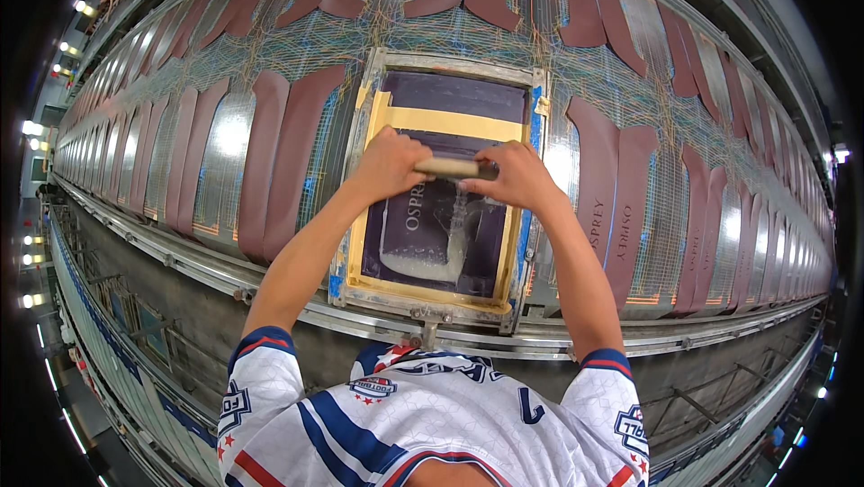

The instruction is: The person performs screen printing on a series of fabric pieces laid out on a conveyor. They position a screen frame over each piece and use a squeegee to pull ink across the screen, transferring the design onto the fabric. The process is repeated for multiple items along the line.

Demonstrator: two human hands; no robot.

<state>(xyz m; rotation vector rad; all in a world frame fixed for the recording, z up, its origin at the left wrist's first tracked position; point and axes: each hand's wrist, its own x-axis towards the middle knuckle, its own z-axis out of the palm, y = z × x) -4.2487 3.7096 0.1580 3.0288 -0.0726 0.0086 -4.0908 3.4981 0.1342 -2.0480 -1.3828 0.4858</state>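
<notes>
Both my hands are on a squeegee (447,166) with a pale, rounded wooden handle, held crosswise over a screen-printing frame (430,314). My left hand (389,165) is closed around its left end. At the right end, the fingers and thumb of my right hand (517,174) wrap the handle. The squeegee's lower edge is mostly hidden by the hands and handle. Below it, whitish ink (418,266) is smeared over the dark mesh (481,275), near a strip of pale lettering. Yellow tape (450,123) crosses the mesh beyond my hands and lines its borders.
Maroon cut pieces (292,158) lie in rows along the long table on both sides. Some pieces to the right (607,190) carry printed lettering. Tangled coloured lines mark the table surface (297,55). A metal rail (648,343) runs along the near edge, between my body and the table.
</notes>
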